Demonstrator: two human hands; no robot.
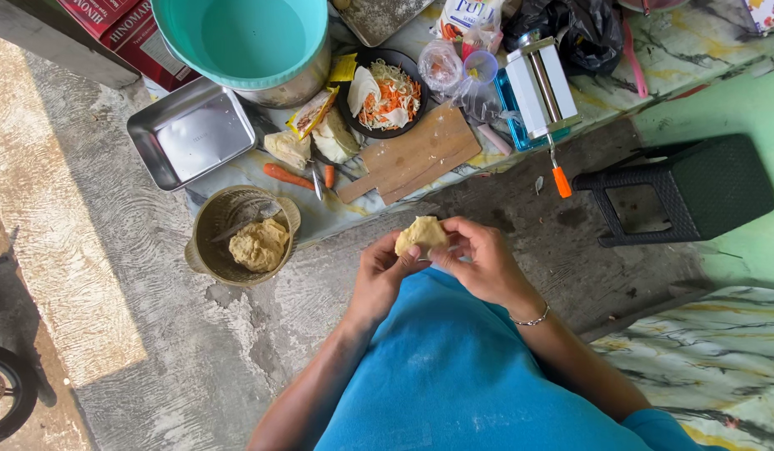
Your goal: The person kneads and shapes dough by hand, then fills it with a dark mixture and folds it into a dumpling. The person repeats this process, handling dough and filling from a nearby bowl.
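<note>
Head view: a lump of dough [421,233] is pinched between both hands.

It is held at chest height by the left hand [380,276] and right hand [479,260], each grip pressed onto it; a bowl [205,250] of dough is kept near, beside the cutting board [416,154].

The single camera sat on the person's head and looked straight down. The hands were near, at frame centre. The low table [654,75] crossed the upper frame.
</note>
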